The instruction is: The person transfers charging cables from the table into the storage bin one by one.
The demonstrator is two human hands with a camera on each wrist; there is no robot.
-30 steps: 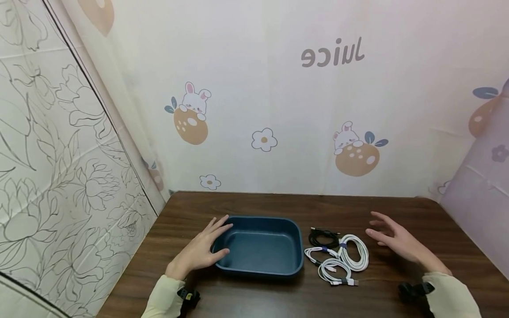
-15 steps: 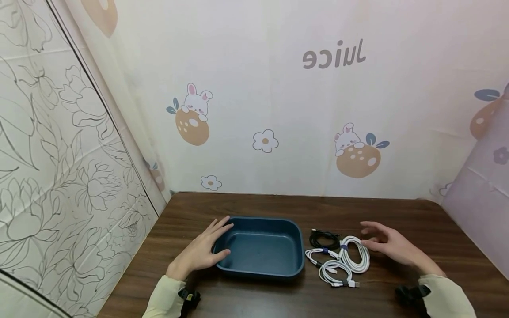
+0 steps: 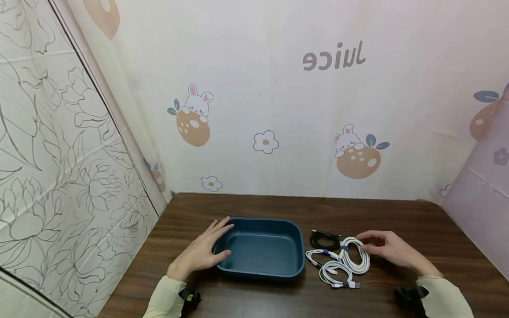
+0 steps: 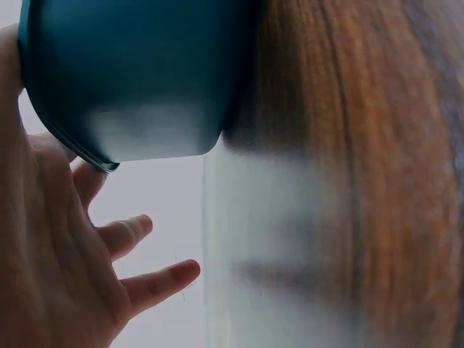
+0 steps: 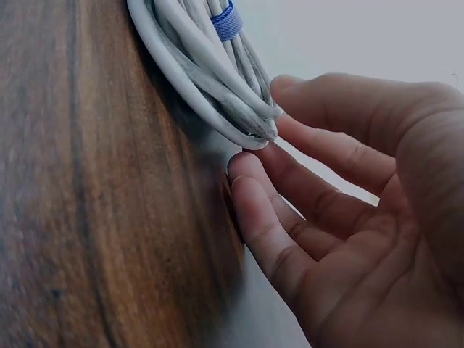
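Note:
A dark blue rectangular tray sits on the brown table. My left hand rests at its left rim, fingers spread and fairly straight, the thumb reaching over the near left corner. In the left wrist view the palm lies beside the tray's wall. To the tray's right, a thick white cable lies coiled with a blue tie. My right hand has its thumb and curled fingers about the right edge of this coil; in the right wrist view they pinch its end.
A coiled black cable lies behind a thin white cable with a blue tie. Another white coiled cable with a dark tie lies in front. The coils touch or overlap. A patterned curtain hangs behind the table.
My right hand has moved left and toward me, down to the thick white cable, its fingers curling in at the coil's edge. The left hand has stayed on the tray.

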